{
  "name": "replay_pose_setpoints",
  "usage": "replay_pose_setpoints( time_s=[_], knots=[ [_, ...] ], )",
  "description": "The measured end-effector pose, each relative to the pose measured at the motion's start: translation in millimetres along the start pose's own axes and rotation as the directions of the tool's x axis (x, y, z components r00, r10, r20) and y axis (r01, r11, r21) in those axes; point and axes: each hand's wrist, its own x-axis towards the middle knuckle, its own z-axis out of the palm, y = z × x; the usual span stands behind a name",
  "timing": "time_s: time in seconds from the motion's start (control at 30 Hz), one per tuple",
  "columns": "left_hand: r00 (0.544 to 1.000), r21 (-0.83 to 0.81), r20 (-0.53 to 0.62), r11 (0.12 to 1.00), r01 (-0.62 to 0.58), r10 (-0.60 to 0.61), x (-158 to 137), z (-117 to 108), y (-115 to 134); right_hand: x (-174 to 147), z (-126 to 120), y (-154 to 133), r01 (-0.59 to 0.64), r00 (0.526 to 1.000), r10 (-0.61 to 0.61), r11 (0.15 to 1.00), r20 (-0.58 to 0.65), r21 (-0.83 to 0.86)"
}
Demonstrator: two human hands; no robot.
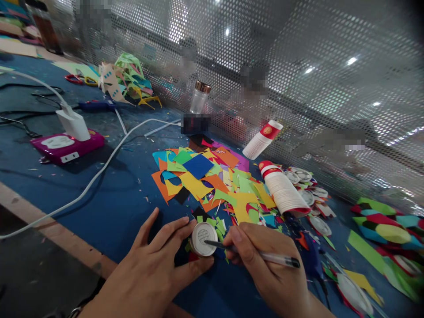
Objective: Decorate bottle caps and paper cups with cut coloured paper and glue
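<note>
Cup base (203, 239) was pinched by left hand (155, 260) fingers, just left of right hand (265, 260); pen (255, 252), gripped there, lay level, tip leftward on base.

I see a blue-topped table (109, 207) with a wooden edge. On it lie a heap of coloured paper scraps (205, 176), two stacks of paper cups (281, 187) on their sides, a magenta power strip (68, 145) with a white cable (99, 170), a glass jar (199, 97), scissors (77, 80) and folded paper shapes (387, 229).
</note>
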Motion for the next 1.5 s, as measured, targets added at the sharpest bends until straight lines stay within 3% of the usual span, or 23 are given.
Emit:
replay_pose_setpoints(
  time_s=[0.73, 1.5],
  knots=[
    [0.999, -0.02, -0.042, 1.0, 0.003, -0.004, -0.3, 2.9, 1.0, 5.9, -7.6, 0.6, -0.018, 1.0, 0.017, 0.995, -0.009, -0.096],
    [0.999, -0.049, -0.035, 0.999, 0.012, -0.014, 0.9, 1.9, 2.2, 2.3, -1.3, -2.6, 0.0, 1.0, 0.001, 1.0, 0.023, -0.023]
  ],
)
